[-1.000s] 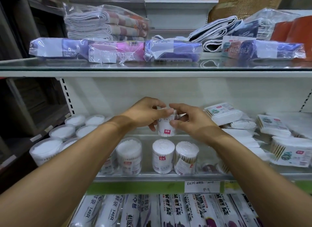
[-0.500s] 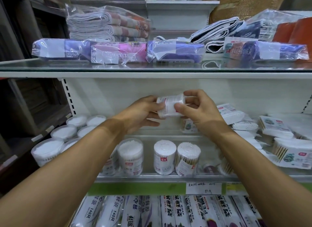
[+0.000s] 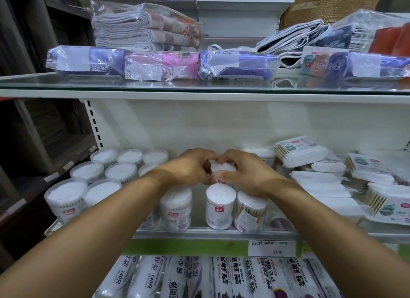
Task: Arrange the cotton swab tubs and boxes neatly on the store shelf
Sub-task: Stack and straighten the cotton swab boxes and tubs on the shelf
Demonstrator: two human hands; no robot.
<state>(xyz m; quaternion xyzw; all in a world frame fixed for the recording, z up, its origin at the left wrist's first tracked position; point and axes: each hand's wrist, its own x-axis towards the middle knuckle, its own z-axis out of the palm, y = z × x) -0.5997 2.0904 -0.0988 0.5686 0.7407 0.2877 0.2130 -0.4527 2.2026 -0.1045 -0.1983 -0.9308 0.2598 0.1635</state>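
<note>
Store shelf (image 3: 199, 232), middle tier: both hands grip one cotton swab tub (image 3: 222, 169) upright, mid-shelf behind the front row of tubs (image 3: 220, 206). Left hand (image 3: 188, 169) and right hand (image 3: 248, 175) curl around it. Swab boxes (image 3: 299, 152) piled right.

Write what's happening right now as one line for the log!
step: placing tub | left hand: grips cotton swab tub | right hand: grips same tub | tub: upright, behind front-row tubs | boxes: untidy, right side
</note>
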